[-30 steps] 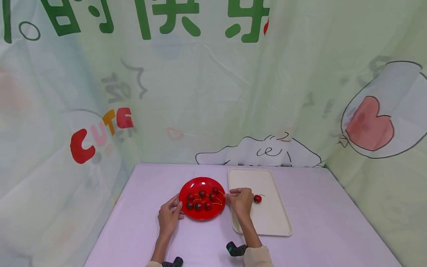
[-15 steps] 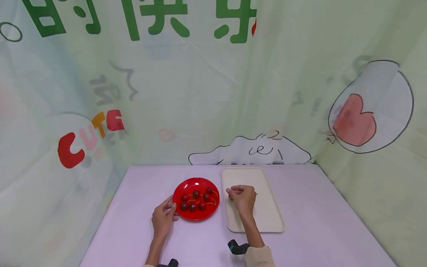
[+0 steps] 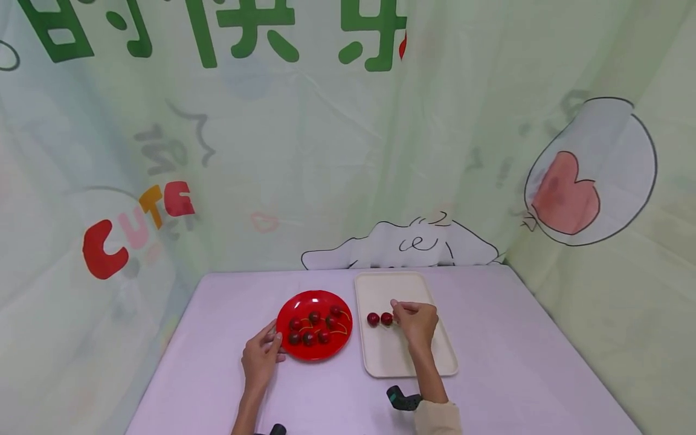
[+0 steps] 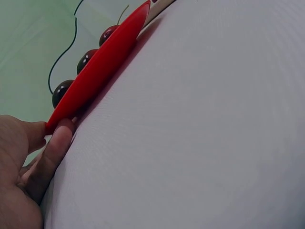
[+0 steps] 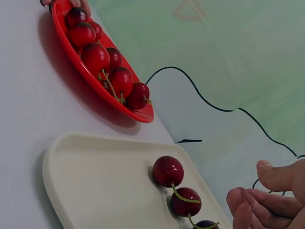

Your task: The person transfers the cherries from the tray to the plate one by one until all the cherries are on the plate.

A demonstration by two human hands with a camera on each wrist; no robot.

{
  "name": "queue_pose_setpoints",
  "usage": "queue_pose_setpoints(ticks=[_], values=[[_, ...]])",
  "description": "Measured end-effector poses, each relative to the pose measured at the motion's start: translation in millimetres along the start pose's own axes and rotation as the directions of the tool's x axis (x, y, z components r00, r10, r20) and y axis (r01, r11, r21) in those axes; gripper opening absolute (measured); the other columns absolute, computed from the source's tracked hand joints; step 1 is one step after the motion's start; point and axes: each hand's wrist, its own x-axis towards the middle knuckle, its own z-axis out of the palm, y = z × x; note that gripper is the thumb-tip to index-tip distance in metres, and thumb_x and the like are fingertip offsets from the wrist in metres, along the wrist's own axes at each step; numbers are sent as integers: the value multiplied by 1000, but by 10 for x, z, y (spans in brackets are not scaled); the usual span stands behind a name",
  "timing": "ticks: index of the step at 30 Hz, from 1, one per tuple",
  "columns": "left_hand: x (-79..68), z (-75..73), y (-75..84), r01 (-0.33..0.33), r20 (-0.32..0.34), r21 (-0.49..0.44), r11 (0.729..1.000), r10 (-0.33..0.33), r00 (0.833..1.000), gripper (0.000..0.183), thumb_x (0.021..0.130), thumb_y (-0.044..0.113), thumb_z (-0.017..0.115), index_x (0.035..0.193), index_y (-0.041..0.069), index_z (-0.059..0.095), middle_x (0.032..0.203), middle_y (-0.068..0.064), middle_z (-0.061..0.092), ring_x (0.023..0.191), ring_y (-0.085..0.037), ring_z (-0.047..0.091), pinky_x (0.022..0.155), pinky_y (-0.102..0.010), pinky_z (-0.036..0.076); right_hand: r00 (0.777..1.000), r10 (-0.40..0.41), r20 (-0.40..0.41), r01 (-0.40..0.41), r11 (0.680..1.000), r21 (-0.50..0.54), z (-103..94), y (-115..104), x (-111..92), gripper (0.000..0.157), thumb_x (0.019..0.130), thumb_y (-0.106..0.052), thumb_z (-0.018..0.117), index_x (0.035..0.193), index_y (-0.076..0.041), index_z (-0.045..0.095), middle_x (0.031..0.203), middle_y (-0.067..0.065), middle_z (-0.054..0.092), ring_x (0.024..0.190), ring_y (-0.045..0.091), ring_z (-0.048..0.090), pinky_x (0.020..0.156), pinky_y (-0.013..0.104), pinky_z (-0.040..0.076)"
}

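Observation:
In the head view, my left hand (image 3: 260, 360) pinches the left rim of a red plate (image 3: 314, 354), thumb on top and fingers beneath, as the left wrist view confirms. Several dark red cherries (image 3: 309, 338) with green stems lie on the plate. Over the cream tray (image 3: 380, 362) is my right hand (image 3: 418, 324), its thumb and fingers apart with nothing between them. Two cherries (image 3: 379, 319) sit side by side on the tray, just left of that hand. The right wrist view shows a third cherry (image 5: 206, 224) there, cut off by the frame's bottom edge.
Plate and tray stand side by side on a table with a pale lilac cloth (image 3: 217, 302). A printed curtain (image 3: 326, 151) hangs behind the table and along both sides. A black device (image 3: 403, 399) is worn on the right wrist.
My right hand has left the plate's right edge and moved right over the tray. Two cherries now show at the tray's left. The left hand keeps its hold; the head view has turned slightly right.

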Motion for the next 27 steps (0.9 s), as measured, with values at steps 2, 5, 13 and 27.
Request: queue_pose_setpoints(ticks=[2,5,13,27], values=[[4,1,-8,0,-4,1,1000,0,1000,45,109,16,68,154,13,64,121,-24,75,68,-14,78,66,-15,62,1000,3,-15,-3,1000,-4,-49,11,25,26,96,-14,85,101,11,83,82,25,80,68,30,80,56,12,53],[12,9,-22,-7,-19,11,1000,7,1000,45,109,15,69,154,13,64,120,-24,75,66,-12,77,65,-15,62,999,12,-34,-12,1000,-19,-117,25,52,28,96,-16,84,103,12,83,85,27,81,68,29,80,56,12,51],[9,25,-39,-8,-12,9,1000,8,1000,45,108,15,69,153,13,64,121,-24,75,66,-12,77,65,-15,62,998,50,-48,-49,998,27,-248,112,119,30,98,-14,83,109,14,80,85,22,82,66,19,78,57,14,59],[-15,11,14,4,-12,21,1000,-4,1000,44,109,15,68,153,13,64,120,-24,73,67,-16,77,65,-14,61,996,29,-89,-34,998,-49,-346,292,232,23,101,-11,78,110,10,81,88,20,82,64,2,68,59,11,48]])
